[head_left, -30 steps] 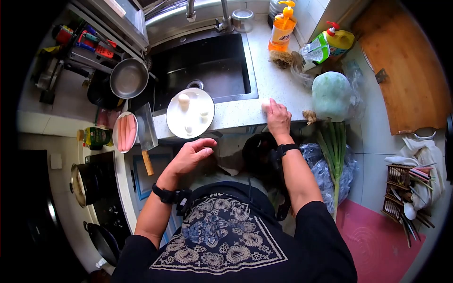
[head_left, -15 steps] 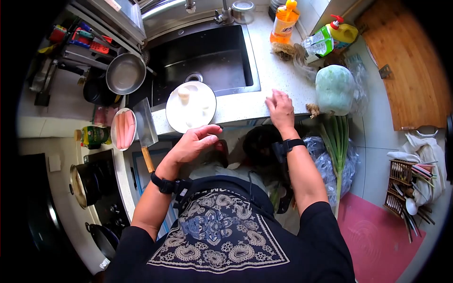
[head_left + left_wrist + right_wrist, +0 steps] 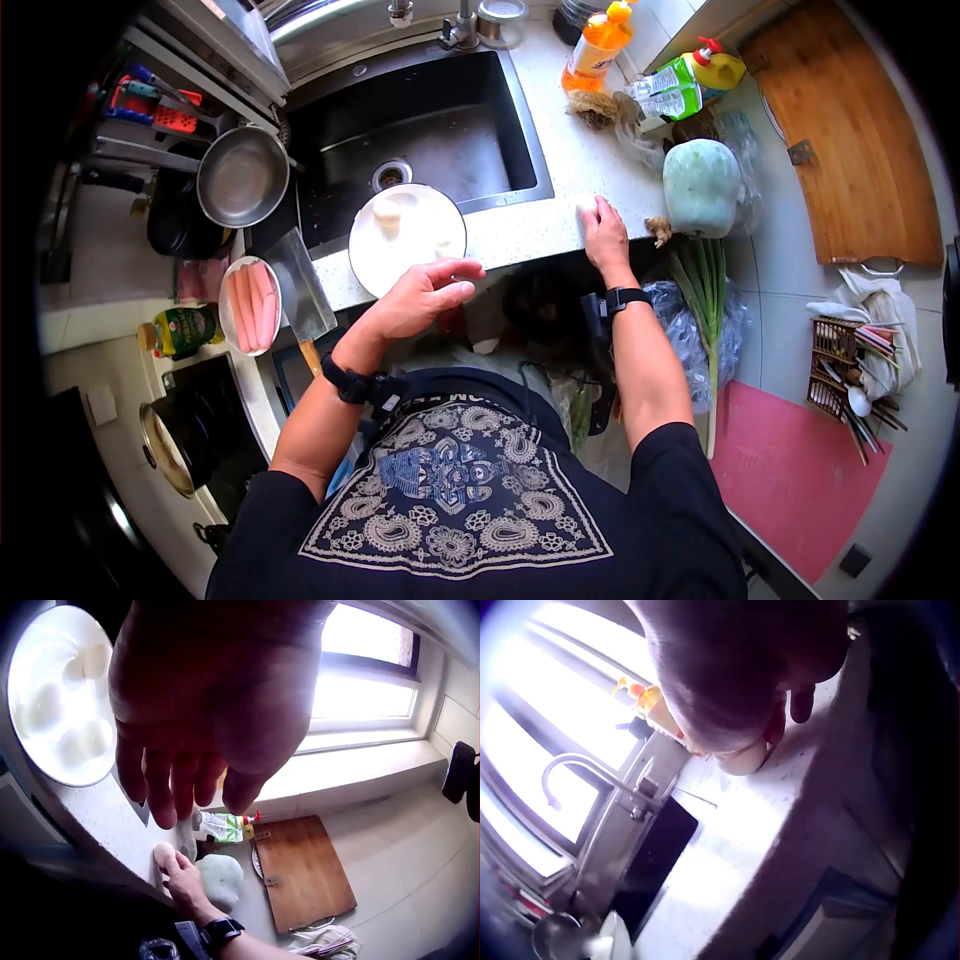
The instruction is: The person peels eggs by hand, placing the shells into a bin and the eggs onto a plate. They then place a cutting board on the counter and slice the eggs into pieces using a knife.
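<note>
On the counter's front edge, my right hand grips a pale egg, fingers and thumb around it. The egg also shows at the fingertips in the left wrist view, resting against the counter. My left hand hangs at the near rim of a white plate, fingers loosely extended and nothing in them. Several smooth white peeled eggs lie on that plate, washed out by glare in the head view.
Behind the plate is a black sink. Left of it lie a cleaver and a dish of pink sausages. A pale green melon and a knob of ginger are right of my right hand, with soap bottles behind.
My left hand has shifted slightly right along the plate's near edge. The right hand stays with the egg at the counter edge, its wrist turned a little. The head view has tilted.
</note>
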Motion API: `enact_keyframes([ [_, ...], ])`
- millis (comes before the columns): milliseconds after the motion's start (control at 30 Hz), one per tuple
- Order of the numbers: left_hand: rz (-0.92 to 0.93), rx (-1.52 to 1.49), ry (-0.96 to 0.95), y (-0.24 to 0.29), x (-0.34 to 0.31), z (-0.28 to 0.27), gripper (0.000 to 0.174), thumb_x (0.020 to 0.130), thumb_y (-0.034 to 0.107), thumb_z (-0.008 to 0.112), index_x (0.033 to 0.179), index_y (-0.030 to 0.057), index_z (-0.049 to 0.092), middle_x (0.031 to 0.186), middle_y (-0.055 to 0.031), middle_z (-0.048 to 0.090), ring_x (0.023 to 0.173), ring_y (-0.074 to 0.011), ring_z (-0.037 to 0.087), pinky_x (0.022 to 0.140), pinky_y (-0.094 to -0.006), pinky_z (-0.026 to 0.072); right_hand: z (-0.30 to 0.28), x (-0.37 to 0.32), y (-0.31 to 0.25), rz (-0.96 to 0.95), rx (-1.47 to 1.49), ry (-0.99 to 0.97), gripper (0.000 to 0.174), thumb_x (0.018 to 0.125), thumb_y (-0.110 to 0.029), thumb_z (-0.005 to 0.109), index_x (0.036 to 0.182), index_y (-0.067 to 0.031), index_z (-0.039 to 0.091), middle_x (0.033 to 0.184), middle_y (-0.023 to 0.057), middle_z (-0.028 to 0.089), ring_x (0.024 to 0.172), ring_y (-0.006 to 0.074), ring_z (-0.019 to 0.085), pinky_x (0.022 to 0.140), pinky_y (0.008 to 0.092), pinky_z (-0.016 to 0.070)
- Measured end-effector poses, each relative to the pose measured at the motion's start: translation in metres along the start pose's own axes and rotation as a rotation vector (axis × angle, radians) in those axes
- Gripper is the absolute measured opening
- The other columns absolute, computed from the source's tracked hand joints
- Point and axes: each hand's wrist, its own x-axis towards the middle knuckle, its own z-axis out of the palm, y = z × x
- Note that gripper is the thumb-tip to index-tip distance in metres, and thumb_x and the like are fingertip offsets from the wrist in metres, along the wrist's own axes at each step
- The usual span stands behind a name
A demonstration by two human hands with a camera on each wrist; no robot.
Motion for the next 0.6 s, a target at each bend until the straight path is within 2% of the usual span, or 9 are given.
enact_keyframes([
  [133,0.037,-0.056,-0.078,-0.007,0.012,-0.002,0.039,0.096,0.018,0.059,0.132,0.0039,0.053,0.120,-0.0030,0.061,0.094,-0.0098,0.058,0.083,-0.0272,0.0500,-0.008,-0.024,-0.022,0.082,0.263,-0.049,0.044,0.091,-0.024,0.061,0.127,0.0008,0.053,0.114,0.0203,0.063,0.102,0.0304,0.063,0.091,0.0376,0.0493],
  [233,0.009,-0.057,-0.082,-0.003,0.022,0.001,0.045,0.095,0.018,0.059,0.137,0.0070,0.047,0.122,-0.0043,0.060,0.086,-0.0081,0.058,0.071,-0.0253,0.0509,-0.030,-0.058,-0.052,0.130,0.483,-0.138,0.045,0.089,-0.019,0.066,0.127,0.0016,0.053,0.111,0.0151,0.065,0.095,0.0213,0.066,0.083,0.0315,0.0522],
  [267,0.024,-0.017,-0.071,0.000,0.025,0.004,0.050,0.094,0.016,0.062,0.140,0.0084,0.044,0.123,-0.0051,0.058,0.080,-0.0075,0.058,0.063,-0.0250,0.0500,-0.039,-0.070,-0.063,0.132,0.578,-0.152,0.046,0.088,-0.016,0.068,0.127,0.0012,0.052,0.110,0.0129,0.065,0.094,0.0186,0.065,0.081,0.0299,0.0527],
  [333,0.086,0.050,-0.075,0.002,0.032,0.009,0.052,0.092,0.016,0.063,0.140,0.0082,0.044,0.124,-0.0055,0.058,0.080,-0.0076,0.057,0.065,-0.0246,0.0500,-0.055,-0.093,-0.082,0.146,0.741,-0.195,0.048,0.084,-0.009,0.071,0.128,-0.0007,0.052,0.110,0.0099,0.065,0.094,0.0158,0.065,0.079,0.0283,0.0536],
  [400,0.132,0.061,-0.077,0.004,0.037,0.019,0.059,0.087,0.011,0.069,0.141,0.0078,0.044,0.124,-0.0066,0.058,0.081,-0.0084,0.057,0.069,-0.0247,0.0503,-0.073,-0.111,-0.102,0.110,0.708,-0.221,0.048,0.083,-0.007,0.072,0.126,-0.0027,0.052,0.109,0.0095,0.065,0.094,0.0158,0.065,0.079,0.0276,0.0539],
  [500,0.168,0.052,-0.228,0.008,0.043,0.030,0.063,0.082,0.007,0.073,0.139,0.0076,0.047,0.124,-0.0074,0.057,0.081,-0.0100,0.058,0.073,-0.0257,0.0505,-0.092,-0.126,-0.123,0.108,0.783,-0.274,0.046,0.081,-0.002,0.073,0.124,-0.0026,0.054,0.108,0.0092,0.065,0.092,0.0143,0.065,0.078,0.0272,0.0543],
  [533,0.203,0.067,-0.237,0.011,0.043,0.034,0.064,0.079,0.005,0.076,0.137,0.0060,0.049,0.124,-0.0089,0.058,0.088,-0.0141,0.062,0.080,-0.0276,0.0511,-0.096,-0.130,-0.126,0.092,0.767,-0.267,0.046,0.081,-0.002,0.072,0.123,-0.0022,0.055,0.108,0.0092,0.065,0.092,0.0144,0.065,0.078,0.0271,0.0543],
  [567,0.550,0.239,-0.184,0.011,0.047,0.038,0.060,0.078,0.006,0.077,0.133,0.0041,0.052,0.122,-0.0104,0.061,0.098,-0.0178,0.063,0.087,-0.0282,0.0502,-0.098,-0.134,-0.127,0.075,0.753,-0.261,0.045,0.081,-0.002,0.072,0.123,-0.0018,0.055,0.108,0.0093,0.065,0.092,0.0144,0.065,0.078,0.0269,0.0543],
  [600,0.514,0.214,-0.208,0.012,0.049,0.040,0.057,0.079,0.005,0.076,0.132,0.0035,0.054,0.120,-0.0106,0.063,0.102,-0.0180,0.063,0.089,-0.0287,0.0494,-0.101,-0.136,-0.128,0.111,0.793,-0.255,0.045,0.081,-0.002,0.073,0.123,-0.0011,0.056,0.109,0.0093,0.065,0.092,0.0142,0.065,0.079,0.0268,0.0544],
])
